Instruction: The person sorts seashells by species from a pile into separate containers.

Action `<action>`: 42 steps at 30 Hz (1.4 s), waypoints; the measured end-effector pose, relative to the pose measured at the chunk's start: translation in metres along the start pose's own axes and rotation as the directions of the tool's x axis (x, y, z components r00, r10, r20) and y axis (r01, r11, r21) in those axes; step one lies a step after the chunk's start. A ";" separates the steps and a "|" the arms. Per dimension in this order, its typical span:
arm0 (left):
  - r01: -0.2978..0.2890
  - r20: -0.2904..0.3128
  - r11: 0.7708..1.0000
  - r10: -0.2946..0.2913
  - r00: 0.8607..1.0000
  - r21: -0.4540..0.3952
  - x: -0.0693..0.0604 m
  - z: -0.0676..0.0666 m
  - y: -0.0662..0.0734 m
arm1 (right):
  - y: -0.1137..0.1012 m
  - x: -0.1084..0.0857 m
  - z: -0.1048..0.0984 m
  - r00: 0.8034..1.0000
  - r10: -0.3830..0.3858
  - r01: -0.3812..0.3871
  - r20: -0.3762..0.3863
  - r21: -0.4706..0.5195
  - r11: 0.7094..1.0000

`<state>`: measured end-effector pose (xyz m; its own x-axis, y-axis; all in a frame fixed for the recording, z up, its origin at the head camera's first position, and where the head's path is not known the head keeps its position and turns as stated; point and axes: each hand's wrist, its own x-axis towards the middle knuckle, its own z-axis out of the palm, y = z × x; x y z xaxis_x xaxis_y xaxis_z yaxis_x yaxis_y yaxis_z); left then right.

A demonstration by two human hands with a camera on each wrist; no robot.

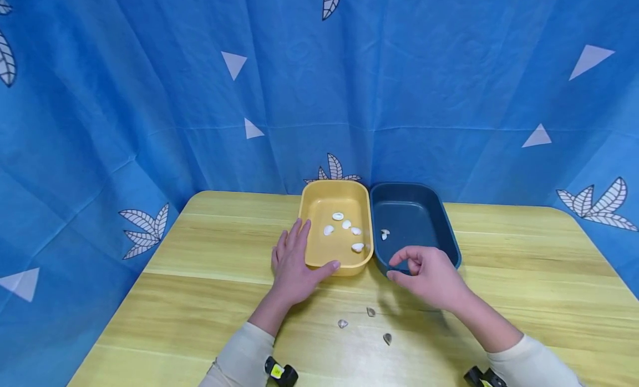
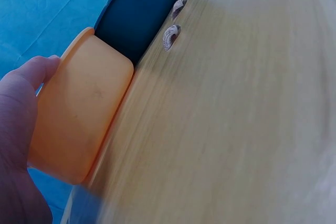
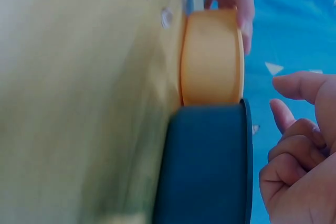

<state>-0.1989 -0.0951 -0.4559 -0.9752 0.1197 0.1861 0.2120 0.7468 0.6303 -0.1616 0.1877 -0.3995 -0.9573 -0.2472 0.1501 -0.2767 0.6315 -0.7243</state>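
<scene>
Over the near end of a dark blue, rounded plastic tray (image 1: 411, 218), the right hand (image 1: 431, 279) has thumb and index apart, other fingers curled, nothing visible in its grasp. Left hand (image 1: 294, 270) is spread pretty straight along a yellow, rounded plastic tray (image 1: 319, 254), thumb on the near rim, so it's touching the tray rather than clutching it. That one's got five small white shells (image 1: 338, 215) in it; a couple of little pale shells (image 1: 384, 234) sit inside the blue one, left side. Three small brownish shells (image 1: 387, 339) lie scattered on the light wood-grain table (image 1: 199, 298), nearer the person.
</scene>
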 end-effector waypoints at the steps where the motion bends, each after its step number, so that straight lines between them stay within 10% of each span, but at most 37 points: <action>1: -0.001 -0.003 1.000 0.001 1.000 -0.001 0.000 0.000 0.000 | -0.001 -0.002 0.002 1.000 -0.008 0.008 0.003 0.004 1.000; 42: 0.013 0.000 1.000 -0.013 1.000 0.003 0.001 0.001 0.001 | 0.003 -0.024 0.063 0.985 0.095 -0.072 0.145 -0.157 0.985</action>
<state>-0.1996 -0.0937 -0.4558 -0.9780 0.1100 0.1773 0.1987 0.7506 0.6302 -0.1342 0.1490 -0.4475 -0.9569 -0.2898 -0.0182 -0.2169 0.7550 -0.6189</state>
